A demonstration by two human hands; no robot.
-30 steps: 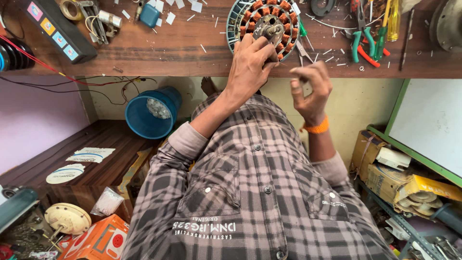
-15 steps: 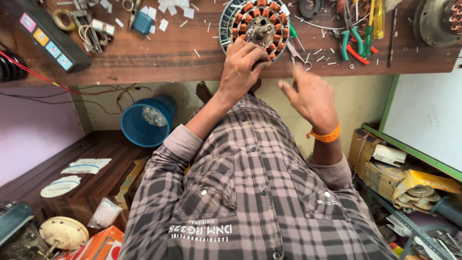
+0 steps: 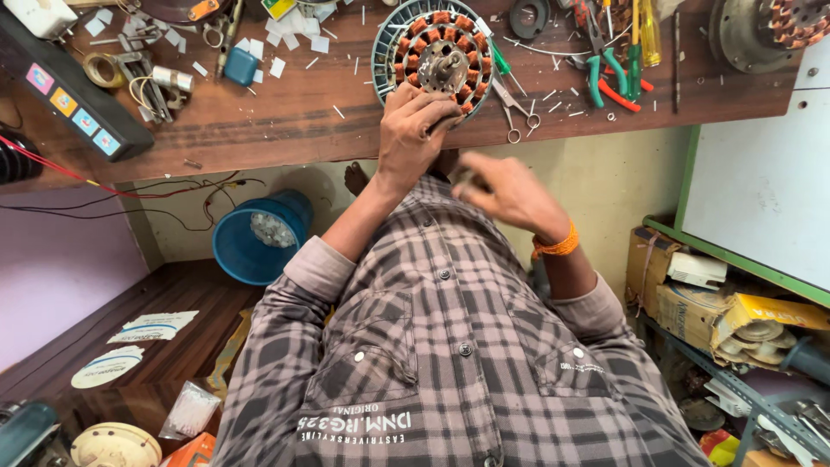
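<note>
While my left hand [image 3: 413, 130] rests curled over the near rim of the fan stator [image 3: 435, 59], its fingers grip the edge of the round copper-wound core, which lies flat on the wooden workbench [image 3: 285, 112] close to its near edge, about midway along. My right hand [image 3: 510, 192] hangs apart from the bench, just below that edge and over my checked shirt [image 3: 441, 346]; it is blurred, with fingers loosely bent, and I cannot tell whether they hold anything. An orange band [image 3: 555, 246] circles that wrist. Scissors [image 3: 512, 105] lie just right of the stator, and green-handled pliers [image 3: 596, 73] and red-handled pliers [image 3: 616, 91] lie farther right. Toward the bench's left end sit a black power strip [image 3: 73, 99] and a roll of tape [image 3: 104, 69], with paper scraps [image 3: 294, 35] scattered between. Under the bench stands a blue bucket [image 3: 259, 238].
</note>
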